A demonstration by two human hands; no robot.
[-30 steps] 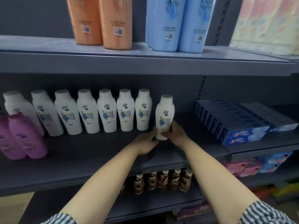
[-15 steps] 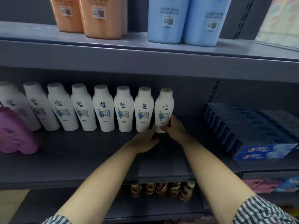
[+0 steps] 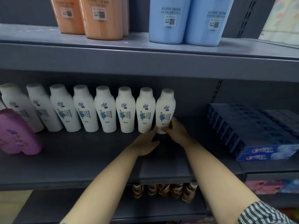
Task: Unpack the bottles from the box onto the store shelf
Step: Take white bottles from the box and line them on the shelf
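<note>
So, the last white bottle (image 3: 165, 110) is held low down by the right hand (image 3: 177, 132): the thumb is laid across the front near the base and the fingers are curled round the bottle's right side. The left hand (image 3: 145, 143) is kept loose, fingers fairly straight, tips touched against the lower left of that same bottle, nothing gripped. The bottle is stood upright at the back of the middle shelf (image 3: 80, 162), just beyond both hands. Whether its base is fully set down can't be told, since it's hidden by the fingers. To the left of the left hand, 7 more white bottles (image 3: 105, 110) of the same kind are lined up in a row, caps on, the nearest one just beside the held bottle. All are opaque, so what's inside can't be seen. Further left, a purple bottle (image 3: 17, 133) is parked nearer the shelf's front edge. To the right of the right hand, blue toothpaste boxes (image 3: 258, 136) are stacked. Above the hands, orange bottles (image 3: 103, 18) and pale blue bottles (image 3: 166, 20) are stood on the upper shelf (image 3: 145, 50). Below the wrists, small brown bottles (image 3: 163, 189) are seen on the lower shelf (image 3: 145, 212).
</note>
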